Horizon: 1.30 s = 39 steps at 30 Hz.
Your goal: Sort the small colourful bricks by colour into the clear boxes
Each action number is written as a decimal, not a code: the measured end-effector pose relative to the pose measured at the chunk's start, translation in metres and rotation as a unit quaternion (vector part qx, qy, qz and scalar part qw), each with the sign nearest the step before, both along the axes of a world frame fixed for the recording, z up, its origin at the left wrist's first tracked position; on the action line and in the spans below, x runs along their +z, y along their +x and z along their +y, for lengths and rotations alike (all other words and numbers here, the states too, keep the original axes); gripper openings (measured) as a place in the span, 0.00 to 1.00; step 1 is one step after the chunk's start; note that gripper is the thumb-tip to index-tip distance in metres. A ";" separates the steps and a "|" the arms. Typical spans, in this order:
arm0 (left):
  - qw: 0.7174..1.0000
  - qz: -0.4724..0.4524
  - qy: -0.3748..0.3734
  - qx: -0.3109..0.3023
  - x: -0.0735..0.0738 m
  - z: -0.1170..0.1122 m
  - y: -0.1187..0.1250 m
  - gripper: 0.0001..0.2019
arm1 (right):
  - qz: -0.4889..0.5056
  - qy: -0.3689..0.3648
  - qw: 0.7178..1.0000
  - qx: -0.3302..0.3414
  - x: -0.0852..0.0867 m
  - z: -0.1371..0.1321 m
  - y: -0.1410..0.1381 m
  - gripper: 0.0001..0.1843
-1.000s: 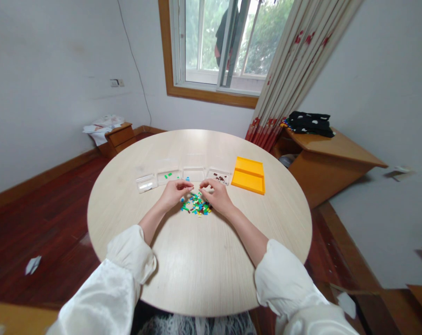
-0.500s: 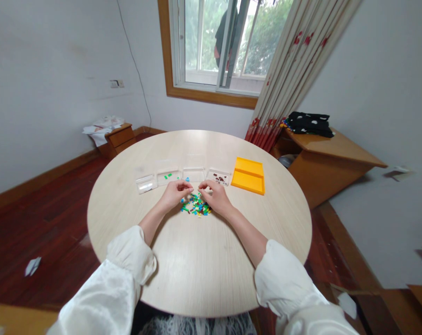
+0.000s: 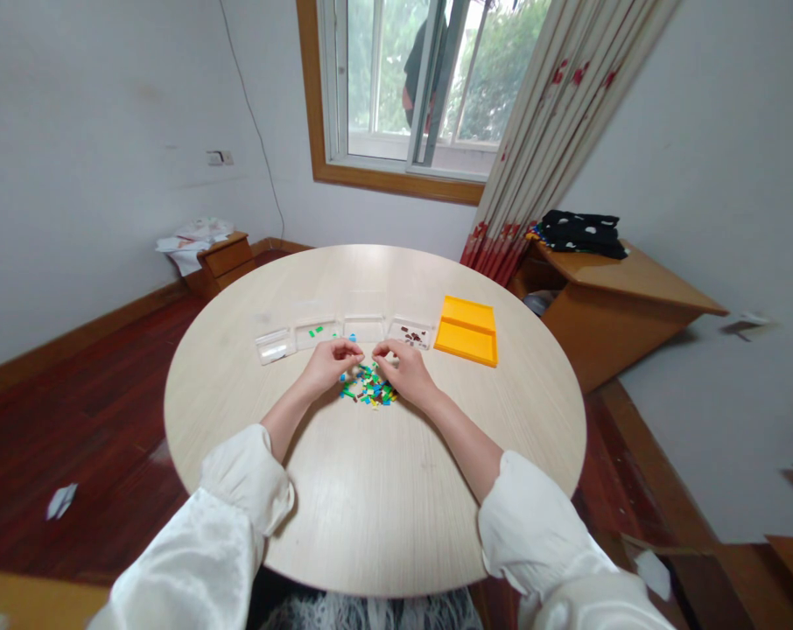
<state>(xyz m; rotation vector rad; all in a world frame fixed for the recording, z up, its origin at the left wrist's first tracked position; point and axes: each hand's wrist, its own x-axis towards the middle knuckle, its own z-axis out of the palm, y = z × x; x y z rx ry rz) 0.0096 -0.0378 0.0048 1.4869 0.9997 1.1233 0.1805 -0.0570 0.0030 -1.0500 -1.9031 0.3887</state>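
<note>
A heap of small green, blue, brown and yellow building bricks (image 3: pixel 372 391) lies mid-table. Over its far left edge is my left hand (image 3: pixel 327 365), thumb and fingers pinched together. My right hand (image 3: pixel 404 369) faces it from the right, also pinched, partly covering the heap. Whatever sits between the fingertips is too small to make out. Just beyond the hands stand clear plastic boxes: one with green bricks (image 3: pixel 315 332), one with brown bricks (image 3: pixel 415 336), and a middle clear box (image 3: pixel 363 328) with a blue brick (image 3: pixel 353 338) by its near left corner.
An open yellow case (image 3: pixel 466 331) lies right of the clear boxes. Another small clear box (image 3: pixel 275 346) stands at the left end of the row. All rest on a round wooden table (image 3: pixel 376 490). A wooden cabinet (image 3: pixel 633 284) stands beyond its right side.
</note>
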 end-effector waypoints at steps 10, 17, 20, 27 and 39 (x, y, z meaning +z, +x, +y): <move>1.000 -0.006 -0.004 0.000 -0.004 0.003 -0.001 0.11 | -0.001 0.003 1.000 0.001 -0.003 0.002 0.000 0.04; 1.000 -0.004 -0.003 -0.001 -0.005 0.004 -0.001 0.12 | -0.006 0.018 1.000 -0.002 -0.005 0.003 0.001 0.05; 1.000 0.001 0.004 0.001 -0.006 0.005 -0.002 0.11 | -0.012 0.047 0.999 -0.008 -0.007 0.005 0.002 0.06; 0.999 0.006 0.018 0.039 -0.012 0.010 -0.002 0.11 | -0.026 0.085 0.996 -0.010 -0.009 0.008 0.003 0.08; 0.999 0.008 0.016 0.047 -0.012 0.009 -0.003 0.16 | -0.021 0.073 0.997 -0.019 -0.011 0.009 0.002 0.07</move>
